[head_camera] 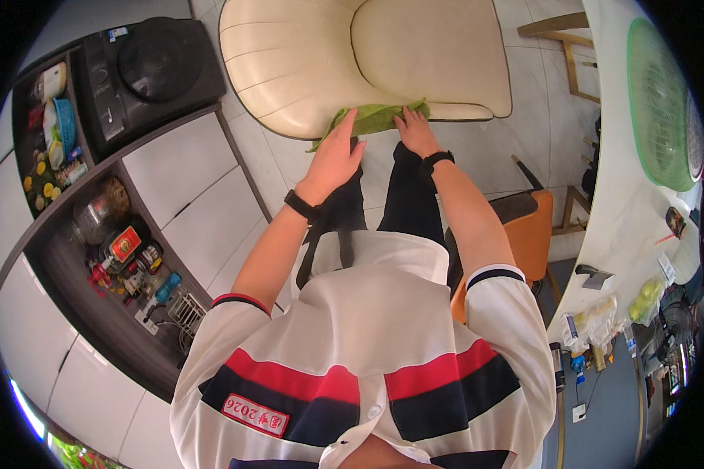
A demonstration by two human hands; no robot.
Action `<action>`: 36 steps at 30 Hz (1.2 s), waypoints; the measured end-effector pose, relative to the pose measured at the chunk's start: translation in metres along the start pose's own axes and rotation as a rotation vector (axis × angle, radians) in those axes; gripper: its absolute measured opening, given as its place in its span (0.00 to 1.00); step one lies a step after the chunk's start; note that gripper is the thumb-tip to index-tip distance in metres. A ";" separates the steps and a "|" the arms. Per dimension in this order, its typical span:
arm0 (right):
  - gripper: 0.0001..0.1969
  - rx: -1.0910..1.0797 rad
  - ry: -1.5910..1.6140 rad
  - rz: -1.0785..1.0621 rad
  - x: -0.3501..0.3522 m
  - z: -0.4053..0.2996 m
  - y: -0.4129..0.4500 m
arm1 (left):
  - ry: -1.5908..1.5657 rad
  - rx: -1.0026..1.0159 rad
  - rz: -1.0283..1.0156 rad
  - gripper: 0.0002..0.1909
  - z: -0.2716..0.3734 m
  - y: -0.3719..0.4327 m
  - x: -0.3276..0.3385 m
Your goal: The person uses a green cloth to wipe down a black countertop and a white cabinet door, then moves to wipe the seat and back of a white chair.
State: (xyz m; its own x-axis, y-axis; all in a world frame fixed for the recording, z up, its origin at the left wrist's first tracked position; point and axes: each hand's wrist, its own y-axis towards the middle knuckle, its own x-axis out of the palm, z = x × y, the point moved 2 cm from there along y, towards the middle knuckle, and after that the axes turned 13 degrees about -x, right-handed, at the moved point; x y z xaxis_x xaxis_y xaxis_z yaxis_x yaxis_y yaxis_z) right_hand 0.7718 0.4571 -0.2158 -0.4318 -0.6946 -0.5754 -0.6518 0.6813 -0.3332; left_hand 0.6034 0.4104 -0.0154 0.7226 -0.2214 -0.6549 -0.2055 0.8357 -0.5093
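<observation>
A green cloth (378,119) lies bunched along the near side edge of a cream leather-look chair (293,55). My left hand (332,161) rests over the cloth's left part, fingers stretched out and thumb apart, hiding some of it. Toward the cloth's other end, my right hand (418,132) has its bent fingers on the fabric, close to where the chair's armrest edge (460,111) begins. Dark bands circle both wrists. The chair's seat (431,53) faces right, with its padded back curving round on the left.
On the left stands a cabinet with white doors (182,170), a black appliance (158,61) on top and an open shelf (70,258) of jars and small items. To the right, a white table (622,193) bears a green mesh cover (660,105). An orange chair (534,234) stands beside my right arm.
</observation>
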 end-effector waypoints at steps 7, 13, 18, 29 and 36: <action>0.25 -0.185 0.336 0.209 -0.011 -0.084 0.022 | 0.000 0.046 0.109 0.37 0.007 -0.013 -0.029; 0.25 -0.479 0.263 0.479 -0.019 -0.187 0.025 | 0.226 0.123 0.445 0.38 -0.007 -0.017 -0.100; 0.29 -0.496 0.282 0.534 -0.022 -0.200 0.022 | 0.103 0.181 0.461 0.38 -0.029 -0.007 -0.113; 0.25 -0.131 0.336 0.516 -0.006 -0.145 0.040 | 0.585 0.397 0.387 0.32 -0.010 -0.004 -0.081; 0.18 -0.212 0.176 0.576 0.003 -0.104 0.030 | 0.651 0.431 0.211 0.33 -0.004 0.002 -0.050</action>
State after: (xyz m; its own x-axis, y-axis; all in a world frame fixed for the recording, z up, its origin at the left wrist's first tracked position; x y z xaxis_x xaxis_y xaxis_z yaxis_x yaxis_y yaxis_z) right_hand 0.6858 0.4515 -0.1501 -0.8339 -0.2705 -0.4811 -0.3861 0.9088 0.1584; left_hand 0.5641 0.4211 0.0135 0.1400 -0.1743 -0.9747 0.0736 0.9835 -0.1653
